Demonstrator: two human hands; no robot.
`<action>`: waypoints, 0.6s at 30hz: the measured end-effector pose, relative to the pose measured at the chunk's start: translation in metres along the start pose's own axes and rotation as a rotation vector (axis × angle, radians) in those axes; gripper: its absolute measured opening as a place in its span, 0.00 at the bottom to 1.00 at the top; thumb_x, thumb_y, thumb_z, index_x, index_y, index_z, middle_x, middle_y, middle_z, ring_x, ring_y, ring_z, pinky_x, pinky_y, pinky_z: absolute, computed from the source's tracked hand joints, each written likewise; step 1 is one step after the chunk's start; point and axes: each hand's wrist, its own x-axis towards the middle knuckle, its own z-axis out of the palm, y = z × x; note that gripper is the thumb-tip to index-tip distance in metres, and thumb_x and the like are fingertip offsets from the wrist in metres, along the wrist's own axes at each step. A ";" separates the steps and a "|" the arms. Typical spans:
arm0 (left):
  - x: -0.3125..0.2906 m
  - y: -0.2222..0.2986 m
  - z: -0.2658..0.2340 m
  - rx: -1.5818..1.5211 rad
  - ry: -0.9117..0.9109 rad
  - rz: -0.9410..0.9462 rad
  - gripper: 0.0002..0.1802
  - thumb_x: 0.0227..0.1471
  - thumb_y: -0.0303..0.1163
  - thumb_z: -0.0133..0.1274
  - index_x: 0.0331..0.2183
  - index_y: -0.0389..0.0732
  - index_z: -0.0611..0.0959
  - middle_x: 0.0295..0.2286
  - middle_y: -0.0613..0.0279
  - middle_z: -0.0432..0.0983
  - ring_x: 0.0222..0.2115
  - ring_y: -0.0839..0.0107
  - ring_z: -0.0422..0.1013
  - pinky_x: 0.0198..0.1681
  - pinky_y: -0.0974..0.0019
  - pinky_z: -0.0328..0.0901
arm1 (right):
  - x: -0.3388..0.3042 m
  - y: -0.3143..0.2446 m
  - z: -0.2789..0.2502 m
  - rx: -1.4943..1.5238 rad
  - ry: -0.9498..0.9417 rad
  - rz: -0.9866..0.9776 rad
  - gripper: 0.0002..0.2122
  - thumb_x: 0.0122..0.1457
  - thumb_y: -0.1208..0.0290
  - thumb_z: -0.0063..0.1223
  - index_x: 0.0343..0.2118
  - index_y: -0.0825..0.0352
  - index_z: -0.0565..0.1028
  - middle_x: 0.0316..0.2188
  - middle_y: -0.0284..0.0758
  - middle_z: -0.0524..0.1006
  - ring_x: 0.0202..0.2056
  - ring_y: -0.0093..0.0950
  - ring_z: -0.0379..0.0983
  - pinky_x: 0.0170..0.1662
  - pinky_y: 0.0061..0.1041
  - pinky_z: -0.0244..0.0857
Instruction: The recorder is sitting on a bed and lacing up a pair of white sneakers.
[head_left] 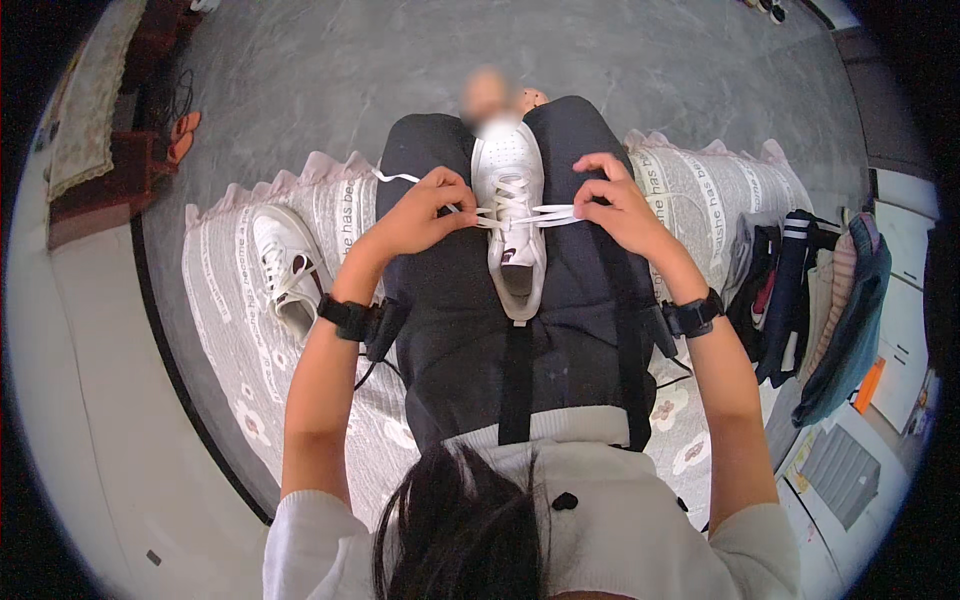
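A white sneaker point(506, 165) lies on my lap between my dark-trousered thighs, its toe pointing away from me and its heel toward me. White shoelaces point(551, 213) stretch out sideways from the middle of its tongue. My left hand point(428, 212) is closed in a pinch on the lace strands at the left, and a loose lace end trails past its fingers. On the other side, my right hand point(622, 208) pinches the lace strands between thumb and forefinger, its other fingers bent above. The strands are taut between both hands and the shoe.
A second white sneaker point(286, 264), laced, rests on the patterned cover point(225, 330) left of me. Folded clothes point(800, 290) are piled at the right, near white drawers point(900, 315). Orange slippers point(182, 136) lie on the grey floor at far left.
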 end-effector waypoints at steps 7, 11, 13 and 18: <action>0.006 0.019 0.012 0.305 0.092 0.071 0.10 0.39 0.35 0.57 0.24 0.40 0.78 0.33 0.55 0.68 0.36 0.58 0.66 0.37 0.63 0.62 | 0.010 -0.026 0.015 -0.182 0.066 -0.058 0.08 0.39 0.70 0.56 0.24 0.63 0.71 0.43 0.41 0.65 0.47 0.41 0.58 0.52 0.37 0.49; 0.009 0.021 0.024 0.310 0.078 0.042 0.11 0.39 0.34 0.57 0.24 0.37 0.76 0.35 0.52 0.67 0.35 0.57 0.67 0.38 0.62 0.63 | 0.018 -0.035 0.036 -0.329 -0.019 -0.092 0.08 0.39 0.70 0.55 0.21 0.66 0.69 0.43 0.44 0.63 0.46 0.44 0.58 0.51 0.39 0.50; 0.008 0.022 0.023 0.346 0.085 0.061 0.10 0.40 0.33 0.57 0.24 0.37 0.76 0.36 0.52 0.67 0.36 0.57 0.66 0.39 0.62 0.62 | 0.020 -0.030 0.042 -0.332 -0.001 -0.114 0.07 0.40 0.70 0.54 0.21 0.67 0.70 0.42 0.44 0.63 0.46 0.43 0.58 0.51 0.39 0.50; -0.011 0.016 -0.005 0.384 0.138 0.148 0.07 0.41 0.31 0.55 0.24 0.39 0.76 0.38 0.53 0.65 0.39 0.57 0.64 0.42 0.61 0.60 | 0.017 -0.028 0.024 -0.210 -0.015 -0.269 0.04 0.43 0.75 0.50 0.20 0.68 0.67 0.44 0.44 0.62 0.46 0.43 0.58 0.50 0.37 0.52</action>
